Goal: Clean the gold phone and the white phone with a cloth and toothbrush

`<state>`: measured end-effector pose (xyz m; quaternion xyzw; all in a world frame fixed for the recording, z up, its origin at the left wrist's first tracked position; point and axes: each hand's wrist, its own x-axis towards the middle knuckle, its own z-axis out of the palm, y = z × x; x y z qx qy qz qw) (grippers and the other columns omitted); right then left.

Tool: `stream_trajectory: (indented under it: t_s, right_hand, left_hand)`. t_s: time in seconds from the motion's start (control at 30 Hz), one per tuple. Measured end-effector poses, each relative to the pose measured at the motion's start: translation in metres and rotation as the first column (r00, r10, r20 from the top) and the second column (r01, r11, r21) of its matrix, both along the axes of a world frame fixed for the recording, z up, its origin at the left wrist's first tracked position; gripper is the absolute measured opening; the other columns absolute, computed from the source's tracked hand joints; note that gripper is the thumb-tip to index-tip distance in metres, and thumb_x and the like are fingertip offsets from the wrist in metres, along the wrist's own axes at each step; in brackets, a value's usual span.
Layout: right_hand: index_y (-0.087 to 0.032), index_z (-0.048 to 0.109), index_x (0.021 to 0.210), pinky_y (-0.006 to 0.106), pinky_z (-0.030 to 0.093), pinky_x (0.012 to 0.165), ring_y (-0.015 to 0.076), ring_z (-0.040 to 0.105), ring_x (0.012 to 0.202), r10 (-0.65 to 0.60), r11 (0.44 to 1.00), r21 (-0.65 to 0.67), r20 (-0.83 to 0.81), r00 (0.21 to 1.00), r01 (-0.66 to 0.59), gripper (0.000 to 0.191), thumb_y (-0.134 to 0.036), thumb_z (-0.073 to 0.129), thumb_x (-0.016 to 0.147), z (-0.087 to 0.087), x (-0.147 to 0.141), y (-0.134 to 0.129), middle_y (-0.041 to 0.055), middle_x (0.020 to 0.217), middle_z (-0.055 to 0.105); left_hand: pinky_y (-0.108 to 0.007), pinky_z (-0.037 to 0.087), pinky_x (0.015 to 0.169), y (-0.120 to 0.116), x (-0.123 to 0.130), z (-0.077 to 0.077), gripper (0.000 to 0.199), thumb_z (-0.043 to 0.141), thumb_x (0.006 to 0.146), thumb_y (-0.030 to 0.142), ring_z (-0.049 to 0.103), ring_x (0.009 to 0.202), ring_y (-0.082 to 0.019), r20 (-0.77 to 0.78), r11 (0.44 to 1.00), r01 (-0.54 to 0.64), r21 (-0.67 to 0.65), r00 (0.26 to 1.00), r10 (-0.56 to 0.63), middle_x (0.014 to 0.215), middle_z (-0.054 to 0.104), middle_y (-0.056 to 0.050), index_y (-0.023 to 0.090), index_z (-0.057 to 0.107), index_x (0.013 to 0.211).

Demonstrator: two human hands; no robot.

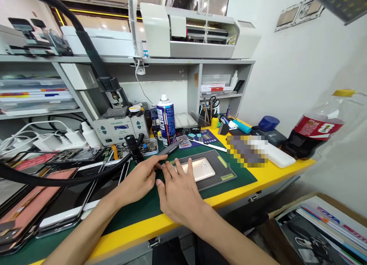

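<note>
A gold smartphone (pixel 204 169) lies back up on a grey perforated mat (pixel 220 164). My right hand (pixel 179 192) is spread palm down over the phone's left end, its fingertips resting on or just above it. Close beside it, my left hand (pixel 143 177) has its index finger reaching forward and the other fingers curled under. Whatever the left fingers hold, if anything, is hidden. A dark grey pen-like tool (pixel 173 146) lies just beyond the left fingertip. The phone's left end is covered by my hands.
Several dismantled phones and tablets (pixel 69 196) crowd the left, under a black hose (pixel 86 179). A blue spray can (pixel 166 120) stands behind my hands beside a rework station (pixel 120 129). Rightward are a white stylus-like stick (pixel 212 146), a white case (pixel 279 156) and a cola bottle (pixel 318 123).
</note>
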<state>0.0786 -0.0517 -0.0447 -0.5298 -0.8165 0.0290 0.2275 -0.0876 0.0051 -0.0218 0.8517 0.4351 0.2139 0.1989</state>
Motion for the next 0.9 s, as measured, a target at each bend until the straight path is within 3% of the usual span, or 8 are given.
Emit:
stream_trajectory:
  t_s: [0.3,0.5,0.73,0.9]
  right_hand:
    - [-0.009,0.044,0.147,0.069,0.0,0.116,0.0385,0.023,0.147,-0.052,0.998,-0.028,-0.04,0.998,0.051,0.062,-0.042,0.012,0.104,-0.002,0.009,0.004,0.0132,0.153,0.043]
    - [-0.013,0.04,0.15,0.069,0.002,0.116,0.0374,0.021,0.148,-0.117,0.993,-0.031,-0.013,0.993,0.117,0.061,-0.043,0.013,0.104,-0.004,0.035,0.004,0.0099,0.155,0.04]
    - [-0.014,0.038,0.151,0.069,0.003,0.116,0.0369,0.021,0.148,-0.24,0.969,-0.041,0.078,0.968,0.243,0.061,-0.044,0.015,0.104,-0.008,0.082,0.012,0.0091,0.156,0.037]
    - [-0.017,0.038,0.151,0.068,0.009,0.116,0.0354,0.023,0.147,-0.233,0.967,-0.085,0.078,0.969,0.239,0.059,-0.044,0.015,0.104,-0.005,0.099,0.014,0.006,0.157,0.037]
  left_hand:
    - [-0.037,0.049,0.102,-0.002,0.001,0.004,0.05,0.04,0.097,0.036,0.059,0.123,-0.026,-0.028,0.999,-0.018,-0.031,0.999,0.017,0.139,0.06,-0.008,0.022,0.045,0.144]
    - [-0.036,0.056,0.088,-0.01,0.006,0.012,0.058,0.048,0.093,0.048,0.062,0.117,-0.029,-0.142,0.996,-0.056,-0.071,0.989,0.045,0.139,0.059,-0.005,0.028,0.041,0.147]
    - [-0.041,0.051,0.098,-0.013,0.012,0.013,0.065,0.058,0.085,0.059,0.057,0.123,-0.032,-0.246,0.999,-0.009,-0.037,0.969,0.0,0.143,0.054,-0.008,0.027,0.047,0.141]
    - [-0.042,0.045,0.108,-0.008,0.006,0.008,0.065,0.061,0.084,0.057,0.053,0.129,-0.03,-0.208,0.999,0.036,-0.02,0.977,-0.039,0.143,0.054,-0.006,0.03,0.047,0.142]
